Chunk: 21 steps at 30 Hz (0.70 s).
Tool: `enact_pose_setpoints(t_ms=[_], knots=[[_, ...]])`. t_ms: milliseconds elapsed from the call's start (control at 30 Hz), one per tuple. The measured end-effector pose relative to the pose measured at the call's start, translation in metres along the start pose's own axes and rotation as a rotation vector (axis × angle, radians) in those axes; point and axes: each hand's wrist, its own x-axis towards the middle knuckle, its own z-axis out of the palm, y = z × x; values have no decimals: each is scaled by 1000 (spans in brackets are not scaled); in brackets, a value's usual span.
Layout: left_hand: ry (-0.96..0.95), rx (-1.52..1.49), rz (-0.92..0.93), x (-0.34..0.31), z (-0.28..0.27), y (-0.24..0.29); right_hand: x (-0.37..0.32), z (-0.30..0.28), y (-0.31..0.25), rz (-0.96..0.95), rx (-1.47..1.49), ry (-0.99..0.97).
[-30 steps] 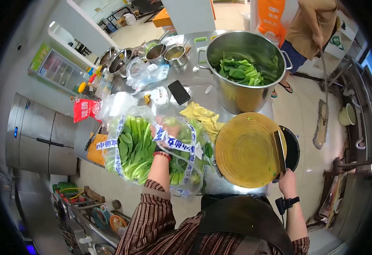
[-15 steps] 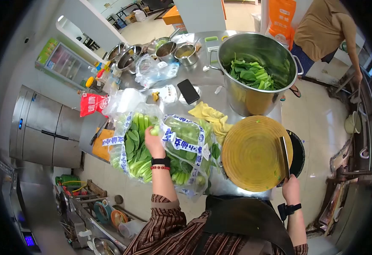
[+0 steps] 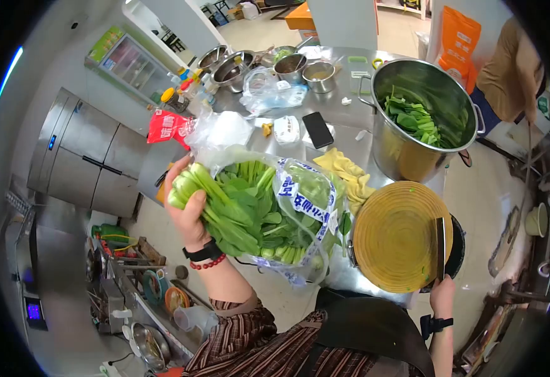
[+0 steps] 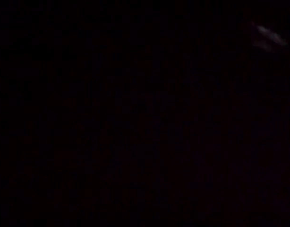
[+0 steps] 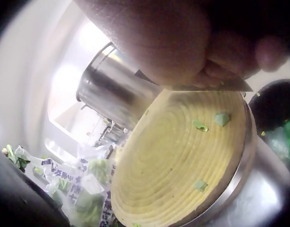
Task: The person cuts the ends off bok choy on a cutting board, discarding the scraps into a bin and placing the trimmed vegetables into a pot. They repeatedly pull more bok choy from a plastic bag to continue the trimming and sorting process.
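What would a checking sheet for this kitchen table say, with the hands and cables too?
Surface: metal table, with white scraps on it.
Job's things: round board with green bits on it; bag of greens left of it; tall pot, leaves inside.
Clutter: phone, yellow cloth, red packet, metal pans.
Hands: left hand holds a bunch of greens; right hand holds a knife at the board's right side.
Cables: thin dark cord, seemingly near the left wrist.
Surroundings: another person right of the pot; metal cabinet at left.

A kitchen: a big pot [image 3: 407, 157] on a steel bench [image 3: 344, 116], chopping board [image 3: 404, 239] nearer than the pot, pans [image 3: 320, 85] and fridge [image 3: 77, 151] left of it.
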Motion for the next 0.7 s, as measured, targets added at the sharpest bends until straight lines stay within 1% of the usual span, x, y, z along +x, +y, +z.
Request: enact_pose_setpoints(t_ms=[33, 100, 167, 200, 233, 300, 333, 367, 400, 433, 467, 500, 533, 600, 633, 667, 700], knots=[[-116, -86, 21, 3, 4, 19, -2, -2, 2, 43, -8, -7], [-116, -142, 13, 0, 17, 35, -7, -8, -8, 35, -42, -13], [-126, -415, -126, -5, 35, 38, -4, -9, -7, 60, -76, -3], [-184, -473, -196, -10, 47, 37, -3, 0, 2, 2, 6, 4], [-210, -504, -228, -16, 64, 31, -3, 3, 15, -48, 81, 17], [-513, -411, -289, -30, 107, 17, -6, -3, 5, -29, 54, 12], [-582, -331, -331, -40, 132, 8, -7, -5, 4, -15, 47, 24], [-684, -174, -369, -50, 162, 8, -7, -6, 5, -8, 43, 29], [-820, -38, -334, -64, 188, -12, -6, -4, 9, 5, 56, 32], [-914, 160, -176, -81, 220, -12, -4, -3, 11, 9, 73, 32], [-990, 240, 35, -103, 246, -35, -1, -2, 14, 20, 71, 27], [-1080, 333, 98, -124, 270, -52, 0, -2, 14, 24, 71, 17], [-1130, 414, 172, -148, 291, -71, 0, -5, 12, 56, 87, 10], [-1335, 596, 30, -181, 327, -83, 2, -5, 15, 53, 98, 8], [-1353, 598, 40, -194, 334, -95, 2, -4, 17, 42, 102, 5], [-1349, 681, 105, -206, 339, -108, 1, -3, 18, 54, 108, 14], [-1340, 762, 173, -212, 346, -110, 0, -3, 19, 71, 122, 20]])
